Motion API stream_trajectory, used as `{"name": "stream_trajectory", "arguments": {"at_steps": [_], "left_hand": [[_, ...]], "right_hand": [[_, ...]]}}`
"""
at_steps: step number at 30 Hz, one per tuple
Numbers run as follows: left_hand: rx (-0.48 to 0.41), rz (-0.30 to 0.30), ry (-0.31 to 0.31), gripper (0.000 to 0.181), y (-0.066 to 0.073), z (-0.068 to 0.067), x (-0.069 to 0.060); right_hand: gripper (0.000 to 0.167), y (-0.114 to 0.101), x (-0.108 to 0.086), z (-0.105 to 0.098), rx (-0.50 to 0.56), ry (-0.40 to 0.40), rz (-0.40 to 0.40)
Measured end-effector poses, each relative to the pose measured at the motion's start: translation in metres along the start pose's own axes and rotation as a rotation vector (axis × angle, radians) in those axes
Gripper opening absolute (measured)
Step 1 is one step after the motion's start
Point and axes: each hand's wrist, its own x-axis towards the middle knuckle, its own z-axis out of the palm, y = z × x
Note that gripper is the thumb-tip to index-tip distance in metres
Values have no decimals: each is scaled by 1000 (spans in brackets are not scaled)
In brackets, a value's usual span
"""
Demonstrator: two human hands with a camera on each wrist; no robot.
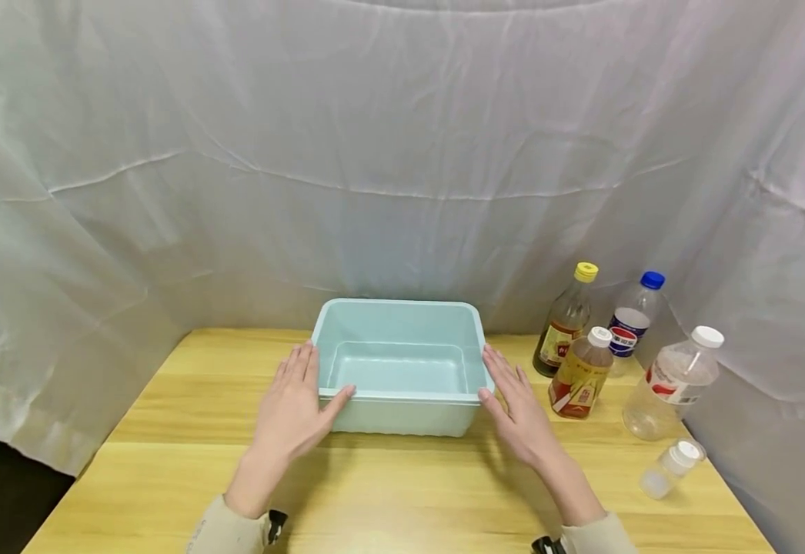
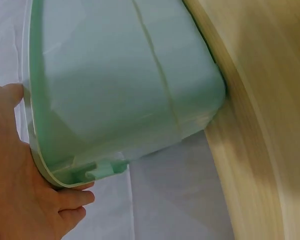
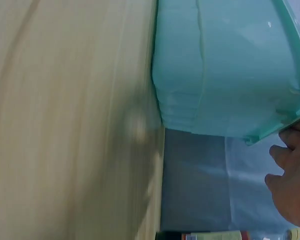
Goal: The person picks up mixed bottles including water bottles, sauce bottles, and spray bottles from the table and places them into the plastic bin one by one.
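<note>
A light blue-green plastic basin (image 1: pixel 402 415) stands upright on the wooden table, and nothing lies inside it. My left hand (image 1: pixel 295 408) touches its left front corner, with straight fingers along the side and the thumb at the front rim. On the opposite side, my right hand (image 1: pixel 522 415) rests against the right front corner in much the same way. The left wrist view shows the left hand (image 2: pixel 25 185) at the basin's rim (image 2: pixel 32 120), some fingertips just beneath it. In the right wrist view, the right hand's fingers (image 3: pixel 285 155) reach the rim from below.
Right of the basin stand a yellow-capped bottle with dark liquid (image 1: pixel 562 323), a blue-capped Pepsi bottle (image 1: pixel 629 319), a white-capped drink bottle (image 1: pixel 580 377) and a large clear bottle (image 1: pixel 669 388). A small clear bottle (image 1: pixel 671 468) is nearest the front. Grey cloth (image 1: pixel 402 192) hangs behind.
</note>
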Motion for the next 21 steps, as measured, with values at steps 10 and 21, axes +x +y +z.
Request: {"name": "stream_trajectory", "arguments": {"at_steps": [10, 21], "left_hand": [[-22, 35, 41, 107, 18, 7, 7], [-47, 15, 15, 113, 24, 12, 11]], "right_hand": [[54, 16, -10, -18, -25, 36, -18], [57, 21, -12, -28, -59, 46, -9]]}}
